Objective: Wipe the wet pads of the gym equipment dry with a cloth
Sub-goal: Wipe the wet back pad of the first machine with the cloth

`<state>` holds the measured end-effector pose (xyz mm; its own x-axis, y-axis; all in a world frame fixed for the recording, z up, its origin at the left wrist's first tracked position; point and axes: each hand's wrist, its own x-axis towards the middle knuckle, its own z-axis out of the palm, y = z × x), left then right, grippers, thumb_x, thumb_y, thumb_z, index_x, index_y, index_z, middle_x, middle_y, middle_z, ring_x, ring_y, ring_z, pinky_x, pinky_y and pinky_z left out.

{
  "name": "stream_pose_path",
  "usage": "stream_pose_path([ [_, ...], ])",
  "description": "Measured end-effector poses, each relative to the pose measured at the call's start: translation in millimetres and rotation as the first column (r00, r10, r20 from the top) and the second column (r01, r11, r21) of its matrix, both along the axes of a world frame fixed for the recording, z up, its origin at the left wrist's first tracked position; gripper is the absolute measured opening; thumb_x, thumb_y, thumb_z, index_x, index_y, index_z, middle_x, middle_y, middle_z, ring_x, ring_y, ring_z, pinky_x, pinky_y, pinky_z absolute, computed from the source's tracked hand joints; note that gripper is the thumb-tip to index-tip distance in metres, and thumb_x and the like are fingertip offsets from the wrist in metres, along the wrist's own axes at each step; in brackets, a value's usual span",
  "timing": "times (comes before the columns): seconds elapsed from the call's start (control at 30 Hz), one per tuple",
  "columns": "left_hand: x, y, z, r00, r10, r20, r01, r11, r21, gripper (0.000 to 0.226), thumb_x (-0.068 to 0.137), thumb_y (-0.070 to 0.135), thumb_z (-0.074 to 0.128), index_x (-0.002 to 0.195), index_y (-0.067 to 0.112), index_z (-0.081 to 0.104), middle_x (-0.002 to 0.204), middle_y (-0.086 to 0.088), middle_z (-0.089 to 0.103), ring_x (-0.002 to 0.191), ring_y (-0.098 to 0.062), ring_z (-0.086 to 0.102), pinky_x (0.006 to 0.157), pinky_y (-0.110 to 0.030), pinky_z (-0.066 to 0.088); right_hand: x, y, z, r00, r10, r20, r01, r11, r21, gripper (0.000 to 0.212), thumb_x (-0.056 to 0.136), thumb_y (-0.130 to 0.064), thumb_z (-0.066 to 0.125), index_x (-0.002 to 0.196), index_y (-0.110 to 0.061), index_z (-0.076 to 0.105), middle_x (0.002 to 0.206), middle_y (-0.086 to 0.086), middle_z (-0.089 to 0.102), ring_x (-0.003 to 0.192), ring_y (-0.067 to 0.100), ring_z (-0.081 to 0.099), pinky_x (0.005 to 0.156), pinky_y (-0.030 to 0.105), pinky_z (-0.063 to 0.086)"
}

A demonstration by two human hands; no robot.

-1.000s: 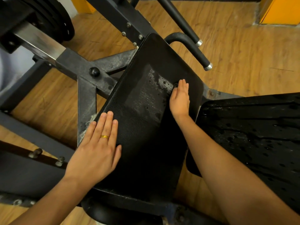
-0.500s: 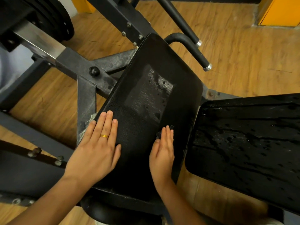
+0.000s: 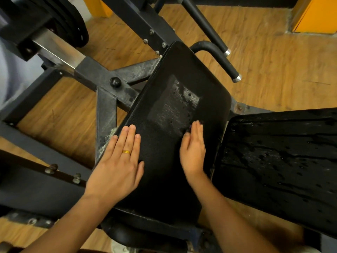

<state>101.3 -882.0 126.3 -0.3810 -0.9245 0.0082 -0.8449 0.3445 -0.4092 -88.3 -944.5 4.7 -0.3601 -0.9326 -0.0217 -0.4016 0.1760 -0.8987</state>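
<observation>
Black centre pad (image 3: 175, 99), wet patch mid-surface. Left hand (image 3: 118, 161) flat, fingers straight, bracing the near-left edge. Right hand (image 3: 193, 150) flat, fingers together, likely pressing the cloth (image 3: 189, 127), which barely peeks out. Right pad (image 3: 273, 161) beaded, not yet wiped.

Single view: head-worn wide-angle camera, set above the pad (image 3: 182, 70), facing steeply down and forward. Close range: both forearms enter at the near edge, left hand (image 3: 116, 161) and right hand (image 3: 193, 152) lying mid-frame. Floor (image 3: 273, 70) shows along the far edge and to the right.
</observation>
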Motion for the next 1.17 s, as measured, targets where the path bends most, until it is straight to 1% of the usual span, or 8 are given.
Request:
stream_pose_path([
  [0.2,-0.2,0.4,-0.3,1.0,0.005,-0.001,-0.005,1.0,0.004,0.073,0.1,0.04,0.034,0.154,-0.007,0.022,0.164,-0.03,0.008,0.155,-0.038,0.008,0.125,-0.052,0.014,29.5,96.8,-9.5,0.987,0.155,0.044,-0.152,0.986,-0.065,0.056,0.105,-0.023,0.048,0.158,-0.017,0.029,0.165,-0.013,0.02,0.153,0.001,0.008,0.123,0.02,0.014],
  [0.3,1.0,0.6,-1.3,1.0,0.002,-0.005,-0.002,1.0,0.0,0.073,0.1,0.04,0.034,0.154,-0.007,0.023,0.164,-0.03,0.009,0.155,-0.038,0.008,0.125,-0.052,0.013,24.1,97.0,-12.1,0.978,0.207,0.026,-0.203,0.974,-0.096,0.056,0.105,-0.021,0.048,0.157,-0.02,0.026,0.166,-0.013,0.019,0.154,0.002,0.008,0.122,0.015,0.011],
  [0.53,1.8,-0.1,-1.9,1.0,0.005,0.01,-0.005,1.0,0.008,0.074,0.1,0.041,0.034,0.155,-0.006,0.021,0.164,-0.029,0.007,0.155,-0.037,0.007,0.125,-0.052,0.014,33.0,81.2,-13.4,0.997,0.082,0.017,-0.079,0.991,-0.111,0.05,0.105,-0.013,0.047,0.154,-0.01,0.036,0.163,-0.005,0.028,0.154,0.005,0.014,0.122,0.016,0.015],
  [0.7,1.6,-0.2,1.6,0.999,0.032,0.043,-0.034,0.999,0.039,0.074,0.101,0.045,0.029,0.156,-0.004,0.021,0.165,-0.027,0.005,0.155,-0.036,0.005,0.126,-0.049,0.012,23.5,83.3,-11.4,0.981,0.196,0.013,-0.194,0.978,-0.078,0.05,0.108,-0.018,0.042,0.156,-0.012,0.029,0.164,-0.01,0.019,0.154,0.002,0.007,0.123,0.018,0.008],
  [0.8,-2.2,-1.7,8.8,0.993,0.099,-0.058,-0.095,0.993,0.064,0.075,0.098,0.048,0.03,0.157,0.0,0.026,0.167,-0.018,0.01,0.155,-0.028,0.007,0.126,-0.042,0.01,17.6,83.1,-11.0,0.968,0.247,0.042,-0.244,0.968,-0.058,0.051,0.109,-0.021,0.039,0.157,-0.015,0.024,0.164,-0.014,0.013,0.153,-0.002,0.001,0.126,0.026,0.007],
  [0.9,-9.7,-15.6,14.3,0.979,0.156,-0.129,-0.148,0.987,0.064,0.076,0.099,0.048,0.034,0.158,0.001,0.023,0.168,-0.015,0.009,0.155,-0.024,0.005,0.123,-0.039,0.009,22.6,82.2,-10.3,0.978,0.201,0.049,-0.197,0.978,-0.072,0.051,0.108,-0.031,0.034,0.156,-0.015,0.023,0.163,-0.013,0.015,0.153,-0.001,0.002,0.126,0.03,0.011],
  [1.0,-17.1,-27.5,11.8,0.983,0.171,-0.068,-0.172,0.985,-0.006,0.071,0.103,0.044,0.039,0.157,-0.001,0.024,0.167,-0.017,0.013,0.155,-0.027,0.013,0.124,-0.044,0.014,30.7,79.7,-9.6,0.993,0.113,0.029,-0.111,0.992,-0.06,0.057,0.104,-0.042,0.024,0.155,-0.016,0.021,0.164,-0.01,0.019,0.153,-0.001,0.002,0.126,0.034,0.016],
  [1.17,-21.2,-27.5,3.2,0.985,0.175,-0.012,-0.175,0.982,-0.072,0.073,0.1,0.044,0.031,0.154,-0.004,0.027,0.165,-0.022,0.017,0.154,-0.03,0.017,0.124,-0.048,0.016,25.1,55.3,-12.7,0.996,0.064,0.055,-0.059,0.995,-0.076,0.051,0.108,-0.026,0.038,0.155,-0.011,0.025,0.164,-0.006,0.023,0.154,0.003,0.005,0.126,0.033,0.015],
])
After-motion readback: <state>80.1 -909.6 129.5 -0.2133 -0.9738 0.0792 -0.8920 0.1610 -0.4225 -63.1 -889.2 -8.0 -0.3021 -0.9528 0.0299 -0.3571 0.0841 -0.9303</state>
